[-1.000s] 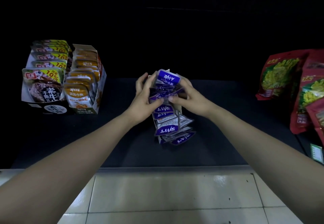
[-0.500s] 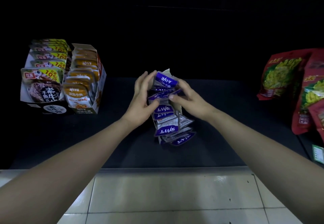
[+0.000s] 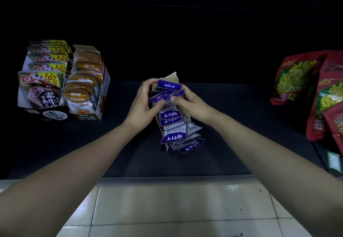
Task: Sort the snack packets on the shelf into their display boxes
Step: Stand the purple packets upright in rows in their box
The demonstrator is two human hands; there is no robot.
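A narrow display box (image 3: 173, 77) stands mid-shelf, crammed with purple-topped snack packets (image 3: 171, 115) that lean toward me. Several loose purple packets (image 3: 189, 144) spill from its near end onto the shelf. My left hand (image 3: 142, 103) grips the box's left side, thumb pressing on a tilted purple packet (image 3: 164, 95). My right hand (image 3: 191, 105) pinches the same packets from the right with curled fingers. The box's lower walls are hidden by packets and hands.
At the left stand a box of orange-topped packets (image 3: 89, 86) and a box of yellow-labelled packets (image 3: 41, 88). Red bags (image 3: 297, 77) with yellow pictures lean at the right. The dark shelf (image 3: 92, 144) ends at a front edge over pale floor tiles (image 3: 167, 205).
Both hands have shifted slightly on the purple packets at the top of the box, pressing them closer together. The box and the spilled packets stay where they were.
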